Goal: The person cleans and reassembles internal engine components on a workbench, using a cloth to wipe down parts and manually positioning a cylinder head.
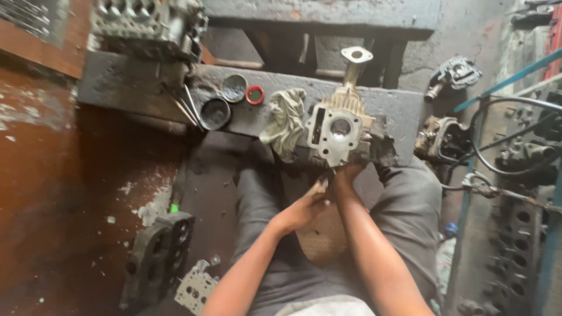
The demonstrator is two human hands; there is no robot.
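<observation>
A pale metal engine cylinder head (338, 130) with a round bore and a pipe flange on top stands on the edge of a dark concrete ledge (386, 102). My right hand (348, 171) grips its lower edge from below. My left hand (307, 206) hovers just under it, fingers loosely curled and pointing toward the part; whether it holds a small tool I cannot tell. A dirty grey rag (285, 122) hangs over the ledge beside the head.
On the ledge lie two round dark tins (215, 112), a small red ring (254, 95) and thin metal rods (187, 106). A larger engine block (146, 24) stands at the back left. Engine parts (157, 257) lie on the floor at left, and more castings and cables (503, 152) at right.
</observation>
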